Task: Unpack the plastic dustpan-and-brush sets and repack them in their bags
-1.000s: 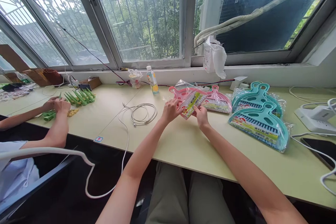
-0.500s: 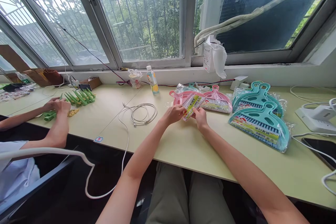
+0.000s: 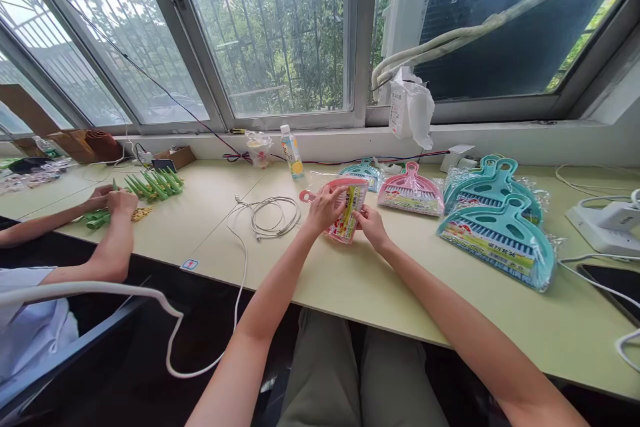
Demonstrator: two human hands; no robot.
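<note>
Between my hands, above the table, is a pink dustpan and brush set (image 3: 345, 223) in clear wrapping with a yellow-green label. It is turned on edge, its handle end pointing left. My left hand (image 3: 325, 207) grips its left side, fingers across the front. At the lower right edge, my right hand (image 3: 371, 225) pinches it with the thumb and fingers. Behind it lie a second pink dustpan set (image 3: 411, 192) and a small teal dustpan set (image 3: 364, 173). To the right, teal dustpan sets (image 3: 500, 237) are grouped, partly overlapping, also wrapped.
A coiled white cable (image 3: 273, 217) lies left of my hands. A drink bottle (image 3: 292, 153) and a wrapped cup (image 3: 259, 150) stand near the window. At left, another person's hands (image 3: 117, 200) work at green pieces (image 3: 155, 185). A phone (image 3: 613, 287) and charger (image 3: 607, 223) are at right.
The held pink dustpan set has swung left and toward me, turning more upright on edge. Both hands moved with it, uncovering the small teal set behind.
</note>
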